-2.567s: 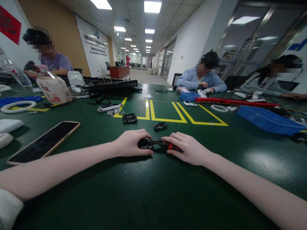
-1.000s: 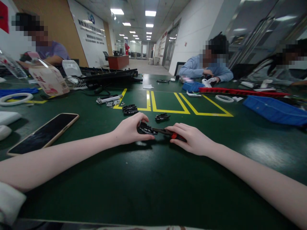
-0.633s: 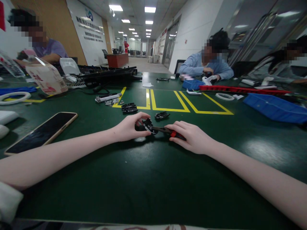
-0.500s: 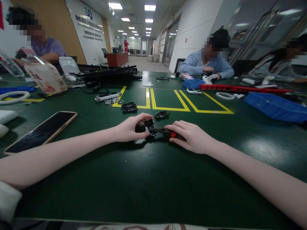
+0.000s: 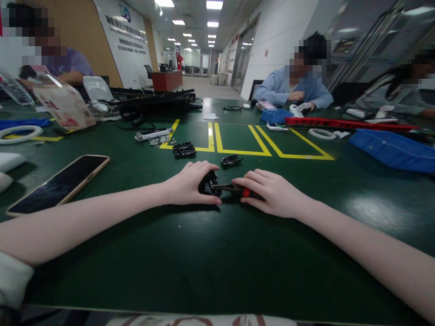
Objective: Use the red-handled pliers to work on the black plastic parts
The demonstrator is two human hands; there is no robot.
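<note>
My left hand (image 5: 192, 183) is closed round a small black plastic part (image 5: 211, 182), thumb below it and fingers above. My right hand (image 5: 272, 192) grips the black and red handles of a pair of pliers (image 5: 245, 192). The pliers' narrow jaws point left and reach the black part; whether they pinch it is too small to tell. Just beyond my hands lies another black part (image 5: 231, 160). Further left rest more black parts (image 5: 184, 150), side by side on the green table (image 5: 190, 262).
A phone (image 5: 61, 183) lies at the left. Behind it stand a paper bag (image 5: 64, 106) and a white ring (image 5: 20, 135). A silver-white piece (image 5: 152, 135) lies near yellow tape (image 5: 243, 153). At the right is a blue bin (image 5: 394, 149). People sit across the table.
My left hand has shifted its hold on the black part: the thumb now reaches further right along its underside, and the part has turned. My right hand keeps the pliers nearly in place.
</note>
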